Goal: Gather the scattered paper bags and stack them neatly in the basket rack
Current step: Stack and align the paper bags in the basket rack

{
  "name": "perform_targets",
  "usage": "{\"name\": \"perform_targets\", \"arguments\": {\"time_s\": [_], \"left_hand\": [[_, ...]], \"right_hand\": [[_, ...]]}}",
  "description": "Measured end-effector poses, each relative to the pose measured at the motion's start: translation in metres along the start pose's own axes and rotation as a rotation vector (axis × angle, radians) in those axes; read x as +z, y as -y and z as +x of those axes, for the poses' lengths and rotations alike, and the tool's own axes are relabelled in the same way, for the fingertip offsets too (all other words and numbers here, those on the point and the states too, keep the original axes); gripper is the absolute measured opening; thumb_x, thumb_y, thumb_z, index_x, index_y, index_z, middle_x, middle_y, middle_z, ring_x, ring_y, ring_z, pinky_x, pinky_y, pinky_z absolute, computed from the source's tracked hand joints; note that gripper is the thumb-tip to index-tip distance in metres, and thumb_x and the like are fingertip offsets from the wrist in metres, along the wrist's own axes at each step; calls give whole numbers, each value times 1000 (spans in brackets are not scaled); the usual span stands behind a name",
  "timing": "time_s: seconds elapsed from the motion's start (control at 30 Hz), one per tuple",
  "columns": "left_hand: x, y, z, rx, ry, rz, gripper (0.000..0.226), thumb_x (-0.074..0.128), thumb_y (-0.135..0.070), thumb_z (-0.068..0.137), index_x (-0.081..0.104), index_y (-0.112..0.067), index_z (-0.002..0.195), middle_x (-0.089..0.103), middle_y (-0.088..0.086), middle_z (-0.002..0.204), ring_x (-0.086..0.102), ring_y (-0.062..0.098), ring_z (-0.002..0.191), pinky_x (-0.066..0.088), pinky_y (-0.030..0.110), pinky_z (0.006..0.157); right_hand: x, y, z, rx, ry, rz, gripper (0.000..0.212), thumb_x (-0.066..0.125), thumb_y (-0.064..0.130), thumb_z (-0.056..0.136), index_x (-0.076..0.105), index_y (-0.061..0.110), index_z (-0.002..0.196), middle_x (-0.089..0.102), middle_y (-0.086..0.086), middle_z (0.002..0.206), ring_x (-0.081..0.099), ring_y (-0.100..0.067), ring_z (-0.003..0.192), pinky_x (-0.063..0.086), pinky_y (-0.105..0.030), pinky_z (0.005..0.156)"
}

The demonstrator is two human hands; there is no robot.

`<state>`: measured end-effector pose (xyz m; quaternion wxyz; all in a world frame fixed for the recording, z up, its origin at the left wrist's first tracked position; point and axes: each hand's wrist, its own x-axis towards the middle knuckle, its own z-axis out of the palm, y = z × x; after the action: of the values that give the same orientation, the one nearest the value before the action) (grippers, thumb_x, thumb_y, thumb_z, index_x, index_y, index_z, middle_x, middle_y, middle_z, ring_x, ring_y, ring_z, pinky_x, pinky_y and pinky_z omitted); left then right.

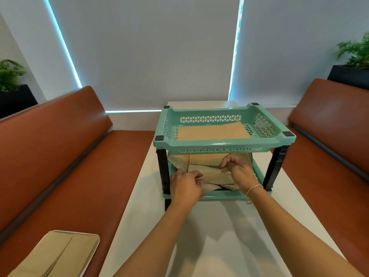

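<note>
We looked down at a white table (229, 232) set between two brown padded benches. On it stood a two-tier basket rack (223, 145) in pale green plastic with black corner posts. The upper basket held a flat brown paper bag (214, 132), lying neatly on the basket floor.

Both of our hands reached into the lower tier, under the upper basket. The left hand (185, 183) had its fingers curled around the near edge of a stack of paper bags (209, 172) there — the bags sat partly inside the lower basket, their front edges poking out towards us and a little rumpled. The right hand (237, 166) was further in and slightly higher, its fingers bent and pinching the top of the same stack. A thin bracelet (253, 188) circled the right wrist.

On the left bench (65, 172), near the bottom corner of the view, a tray (93, 248) carried more folded paper bags (54, 256), well apart from the rack. Grey blinds covered the windows behind, and potted plants stood at both far edges.
</note>
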<state>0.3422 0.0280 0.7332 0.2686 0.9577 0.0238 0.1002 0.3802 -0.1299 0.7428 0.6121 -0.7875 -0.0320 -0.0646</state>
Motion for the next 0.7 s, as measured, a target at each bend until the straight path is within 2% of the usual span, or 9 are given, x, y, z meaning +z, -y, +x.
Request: {"name": "perform_targets", "arguments": {"time_s": [0.07, 0.13, 0.2, 0.27, 0.33, 0.43, 0.5, 0.6, 0.7], "left_hand": [[-1, -4, 4, 13, 36, 15, 36, 50, -33, 93, 58, -26, 127, 58, 12, 119, 46, 25, 117, 32, 29, 100], [-3, -8, 6, 20, 79, -42, 36, 52, -33, 91, 60, -23, 124, 62, 12, 114, 50, 28, 112, 39, 33, 98], [-7, -13, 7, 10, 114, -192, 31, 56, -30, 89, 64, -22, 117, 66, 9, 108, 56, 27, 104, 47, 35, 90], [-11, -19, 8, -20, 157, -361, 27, 59, -24, 88, 66, -17, 112, 67, 4, 103, 58, 21, 95, 47, 28, 79], [-14, -21, 11, -103, 234, -557, 28, 62, -18, 87, 65, -14, 115, 66, 1, 105, 58, 18, 94, 46, 25, 78], [-13, -22, 11, -244, 312, -764, 31, 67, -15, 85, 64, -14, 115, 67, 4, 113, 62, 25, 104, 50, 37, 92], [-8, -21, 9, -330, 307, -841, 30, 68, -13, 83, 65, -12, 113, 67, 8, 114, 63, 27, 104, 50, 42, 94], [1, -20, 7, -415, 309, -924, 35, 69, -12, 83, 62, -9, 117, 67, 10, 113, 63, 29, 103, 51, 40, 92], [5, -20, 5, -465, 327, -979, 38, 70, -14, 82, 60, -9, 118, 66, 9, 114, 63, 28, 102, 52, 39, 90]], "right_hand": [[-1, 0, 1, 7, -48, 37, 40, 40, -9, 92, 60, 14, 66, 61, 4, 77, 55, 5, 71, 42, -7, 76], [-4, -7, 3, 43, -122, 82, 37, 42, 2, 95, 62, 23, 72, 62, 3, 90, 54, -6, 88, 37, -20, 90], [-6, -12, 3, 113, -175, 96, 26, 46, 21, 96, 61, 33, 79, 58, 0, 111, 50, -16, 107, 36, -31, 97], [-6, -17, 3, 183, -201, 167, 17, 44, 35, 92, 61, 34, 94, 56, -6, 121, 51, -27, 114, 42, -43, 99], [-5, -17, 2, 295, -185, 236, 24, 38, 37, 96, 55, 23, 105, 59, -11, 112, 58, -32, 103, 48, -45, 91], [-1, -15, -3, 406, -86, 286, 29, 37, 44, 97, 56, 21, 95, 66, -14, 96, 65, -30, 83, 55, -45, 81], [0, -14, -6, 426, 7, 276, 36, 37, 48, 96, 58, 19, 97, 64, -13, 86, 62, -27, 73, 56, -41, 71], [-1, -15, -7, 451, 78, 216, 41, 39, 48, 96, 62, 15, 101, 61, -11, 79, 58, -23, 69, 54, -35, 64], [-4, -19, -9, 459, 28, 221, 36, 44, 43, 95, 62, 11, 93, 58, -10, 74, 54, -22, 66, 51, -32, 62]]}}
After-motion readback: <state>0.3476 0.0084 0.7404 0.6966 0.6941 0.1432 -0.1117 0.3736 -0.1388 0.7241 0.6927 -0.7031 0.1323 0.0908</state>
